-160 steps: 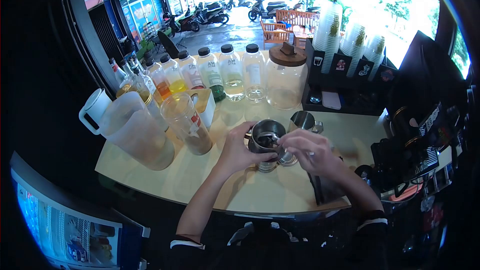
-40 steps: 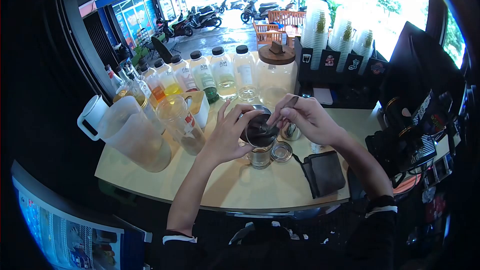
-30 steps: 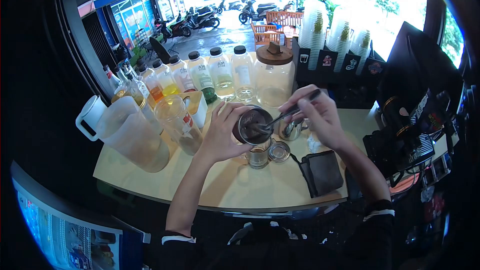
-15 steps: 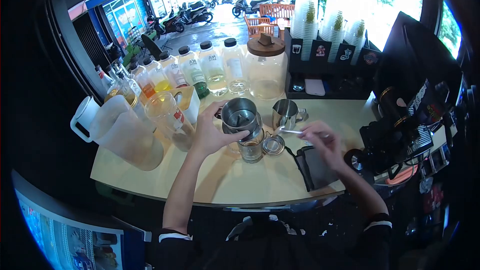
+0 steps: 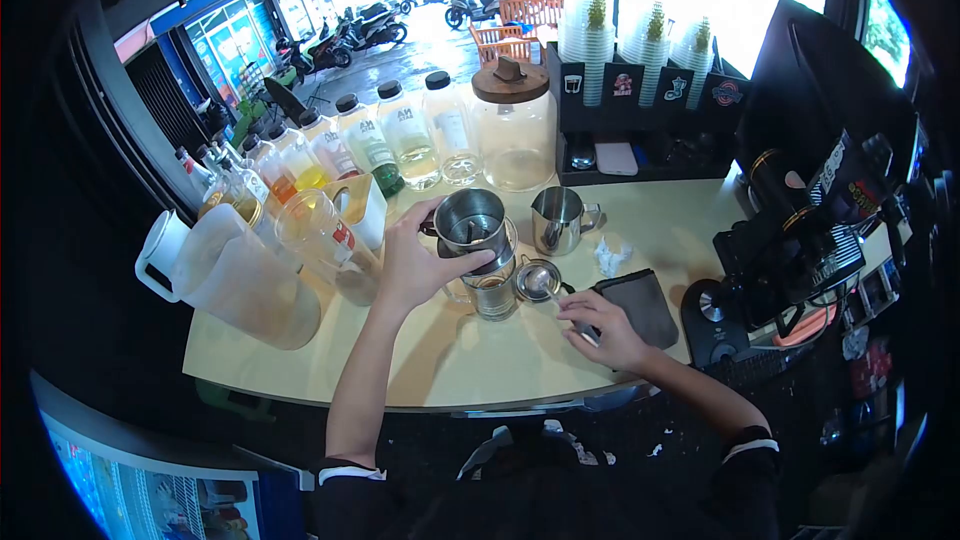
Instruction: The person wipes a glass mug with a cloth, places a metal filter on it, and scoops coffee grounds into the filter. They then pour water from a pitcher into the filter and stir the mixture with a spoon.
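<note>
Moved: right hand [image 5: 603,332] dropped, gripping spoon [image 5: 556,296] by small lid [image 5: 537,280].
Left hand [image 5: 415,258]: clasped steel filter cup [image 5: 471,224] atop glass [image 5: 494,294].

A round steel filter cup [image 5: 471,223], open at the top and dark inside, sits slightly tilted over a small glass [image 5: 493,292] on the counter. Just beside it, a spoon [image 5: 556,297] rests on what seems a round metal lid [image 5: 536,280].

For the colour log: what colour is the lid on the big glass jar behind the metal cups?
Brown, wood-like, with a knob; the lid shows best in the head view.
</note>
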Action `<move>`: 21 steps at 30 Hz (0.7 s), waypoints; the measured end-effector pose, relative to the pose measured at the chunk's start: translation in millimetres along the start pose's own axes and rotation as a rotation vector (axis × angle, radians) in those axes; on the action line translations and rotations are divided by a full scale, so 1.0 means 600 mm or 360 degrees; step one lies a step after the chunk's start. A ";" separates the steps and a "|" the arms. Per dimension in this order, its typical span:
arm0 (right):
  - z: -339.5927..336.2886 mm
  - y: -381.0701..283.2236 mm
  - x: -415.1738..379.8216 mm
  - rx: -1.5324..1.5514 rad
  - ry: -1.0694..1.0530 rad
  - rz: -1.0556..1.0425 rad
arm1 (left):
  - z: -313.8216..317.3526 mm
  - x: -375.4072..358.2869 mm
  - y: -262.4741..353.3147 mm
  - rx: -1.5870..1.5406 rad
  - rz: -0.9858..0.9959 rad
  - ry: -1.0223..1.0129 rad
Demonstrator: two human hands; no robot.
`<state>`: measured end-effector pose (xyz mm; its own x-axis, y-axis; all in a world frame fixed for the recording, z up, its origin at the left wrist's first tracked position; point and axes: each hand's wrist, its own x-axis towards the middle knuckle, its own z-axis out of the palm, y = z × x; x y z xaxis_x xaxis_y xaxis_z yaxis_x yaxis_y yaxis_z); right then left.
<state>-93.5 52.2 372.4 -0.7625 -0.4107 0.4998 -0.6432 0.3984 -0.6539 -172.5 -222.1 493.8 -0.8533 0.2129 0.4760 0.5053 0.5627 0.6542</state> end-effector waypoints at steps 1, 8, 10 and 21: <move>0.002 -0.003 -0.003 -0.0002 0.0004 0.0002 | -0.001 0.001 0.004 0.0036 -0.0022 -0.0008; 0.015 -0.004 -0.020 -0.0087 -0.0283 -0.0013 | -0.003 0.003 0.014 -0.0016 0.0073 0.0002; 0.016 -0.005 -0.021 -0.0122 -0.0291 -0.0027 | -0.001 -0.001 0.011 0.0007 0.0101 0.0015; 0.006 -0.029 0.004 -0.0487 -0.0261 0.0041 | 0.019 -0.011 -0.021 -0.0097 0.0305 0.0086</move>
<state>-83.9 41.4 383.0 -0.7735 -0.5137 0.3712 -0.6338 0.6277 -0.4520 -174.9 -221.6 475.9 -0.7334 0.2671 0.6251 0.6661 0.4662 0.5823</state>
